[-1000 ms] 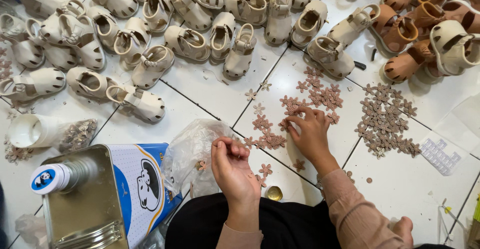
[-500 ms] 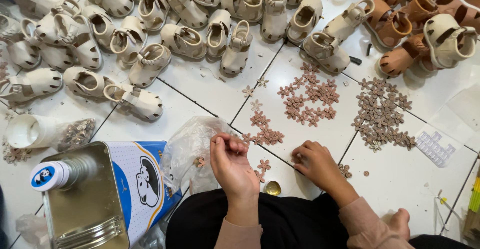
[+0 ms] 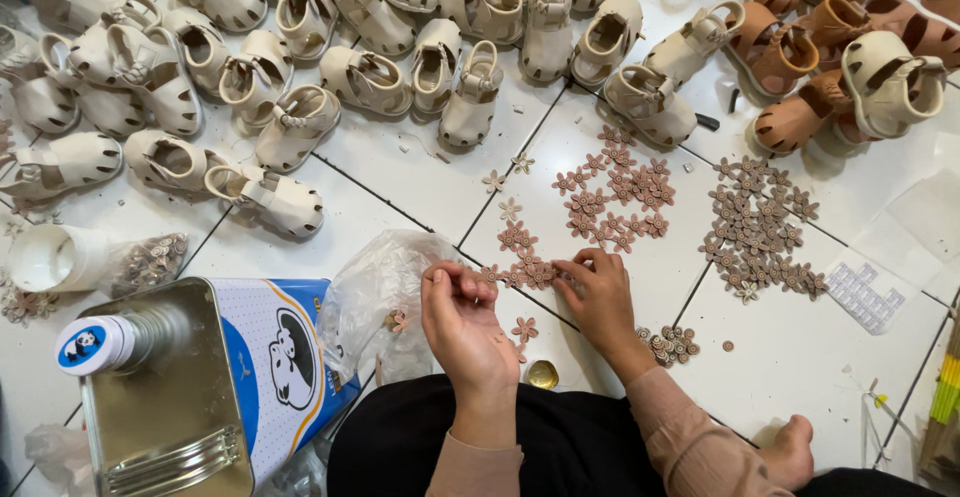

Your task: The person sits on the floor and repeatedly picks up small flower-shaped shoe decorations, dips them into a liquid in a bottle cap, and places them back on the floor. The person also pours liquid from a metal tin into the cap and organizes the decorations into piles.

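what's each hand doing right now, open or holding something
Left hand: fingertips pinched together; what they hold cannot be told.
Right hand: fingers curled on the pink flower pieces on the floor.

There is a single view, from a camera worn on the person's head, looking almost straight down at the white tiled floor [image 3: 420,182] where the person sits. It is close: the left hand [image 3: 462,322] and right hand [image 3: 603,302] fill the lower middle of the picture, with the dark lap and a bare foot [image 3: 790,447] along the bottom edge. The far side of the scene lies at the top, where rows of small cream leather sandals [image 3: 470,97] run up to the frame edge and some are cut off by it. A metal tin with a blue and white side [image 3: 215,387] is cropped at the lower left corner. No second view shares the scene.
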`<control>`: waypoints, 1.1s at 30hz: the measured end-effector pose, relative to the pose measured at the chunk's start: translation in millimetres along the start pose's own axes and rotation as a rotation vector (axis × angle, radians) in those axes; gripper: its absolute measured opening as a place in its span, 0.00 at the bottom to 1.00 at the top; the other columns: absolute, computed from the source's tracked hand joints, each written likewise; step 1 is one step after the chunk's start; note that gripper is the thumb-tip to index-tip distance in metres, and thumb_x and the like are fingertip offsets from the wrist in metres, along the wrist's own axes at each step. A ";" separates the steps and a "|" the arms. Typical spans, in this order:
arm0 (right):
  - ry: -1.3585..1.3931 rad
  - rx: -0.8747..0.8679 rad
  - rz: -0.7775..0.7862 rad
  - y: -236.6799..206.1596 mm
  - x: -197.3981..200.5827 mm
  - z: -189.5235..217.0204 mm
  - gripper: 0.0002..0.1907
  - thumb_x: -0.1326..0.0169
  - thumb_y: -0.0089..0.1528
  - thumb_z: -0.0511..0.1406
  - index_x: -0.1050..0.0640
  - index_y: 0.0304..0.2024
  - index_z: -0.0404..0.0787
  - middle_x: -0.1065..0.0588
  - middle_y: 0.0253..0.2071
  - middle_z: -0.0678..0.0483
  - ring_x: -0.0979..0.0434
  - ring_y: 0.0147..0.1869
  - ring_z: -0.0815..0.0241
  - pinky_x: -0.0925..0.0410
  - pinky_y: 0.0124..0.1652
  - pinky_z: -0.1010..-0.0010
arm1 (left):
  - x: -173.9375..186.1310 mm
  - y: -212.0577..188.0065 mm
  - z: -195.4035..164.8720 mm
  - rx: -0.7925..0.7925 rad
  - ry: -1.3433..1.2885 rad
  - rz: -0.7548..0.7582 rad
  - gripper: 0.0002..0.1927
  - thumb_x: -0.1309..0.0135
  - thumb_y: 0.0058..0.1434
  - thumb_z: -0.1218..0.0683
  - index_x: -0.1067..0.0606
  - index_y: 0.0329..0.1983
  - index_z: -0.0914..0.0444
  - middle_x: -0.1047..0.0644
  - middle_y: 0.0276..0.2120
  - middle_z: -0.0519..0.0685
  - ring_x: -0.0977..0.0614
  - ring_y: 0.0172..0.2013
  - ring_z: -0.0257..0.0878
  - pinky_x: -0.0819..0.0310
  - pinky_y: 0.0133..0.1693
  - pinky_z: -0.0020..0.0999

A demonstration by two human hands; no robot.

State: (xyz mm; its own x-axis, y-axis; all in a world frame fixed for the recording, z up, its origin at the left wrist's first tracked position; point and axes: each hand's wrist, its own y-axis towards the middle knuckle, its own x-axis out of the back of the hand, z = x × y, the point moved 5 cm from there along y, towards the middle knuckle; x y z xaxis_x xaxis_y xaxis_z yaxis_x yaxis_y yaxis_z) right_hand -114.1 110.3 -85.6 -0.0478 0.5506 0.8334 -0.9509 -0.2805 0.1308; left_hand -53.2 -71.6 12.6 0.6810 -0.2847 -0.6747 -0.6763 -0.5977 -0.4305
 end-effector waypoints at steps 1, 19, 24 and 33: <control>0.027 -0.012 -0.009 -1.0 -1.4 -1.6 0.12 0.36 0.56 0.37 0.16 0.42 0.43 0.26 0.45 0.53 0.30 0.51 0.52 0.34 0.51 0.61 | -0.7 0.0 -0.3 -0.006 -0.001 0.011 0.10 0.60 0.72 0.53 0.32 0.37 0.62 0.35 0.28 0.44 0.35 0.31 0.33 0.36 0.38 0.31; -0.231 -0.082 -0.074 -8.2 21.0 -24.7 0.06 0.36 0.58 0.36 0.16 0.38 0.46 0.26 0.43 0.53 0.31 0.50 0.52 0.37 0.50 0.60 | -0.1 1.9 -2.0 -0.023 -0.004 0.039 0.10 0.60 0.73 0.53 0.33 0.37 0.62 0.35 0.28 0.44 0.35 0.31 0.33 0.36 0.37 0.30; -0.235 0.044 -0.089 -7.3 16.5 -6.9 0.16 0.37 0.59 0.39 0.20 0.48 0.42 0.27 0.50 0.52 0.31 0.56 0.51 0.37 0.54 0.61 | 0.6 1.9 -2.3 -0.034 0.007 0.030 0.10 0.60 0.73 0.53 0.32 0.38 0.62 0.35 0.28 0.44 0.34 0.31 0.33 0.36 0.37 0.31; -0.144 -0.015 -0.031 -6.3 -0.7 11.5 0.21 0.35 0.56 0.45 0.18 0.48 0.45 0.26 0.51 0.55 0.31 0.57 0.55 0.41 0.53 0.60 | 2.5 1.8 -2.1 -0.023 -0.006 0.020 0.09 0.60 0.72 0.54 0.32 0.38 0.62 0.35 0.28 0.44 0.34 0.31 0.33 0.36 0.37 0.30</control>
State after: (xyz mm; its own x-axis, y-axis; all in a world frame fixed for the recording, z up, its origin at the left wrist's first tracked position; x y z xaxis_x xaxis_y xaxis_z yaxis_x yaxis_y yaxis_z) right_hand -104.6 102.7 -80.9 0.0252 0.4403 0.8975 -0.9559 -0.2523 0.1506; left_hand -52.1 -75.0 11.4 0.6660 -0.2921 -0.6864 -0.6830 -0.6088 -0.4035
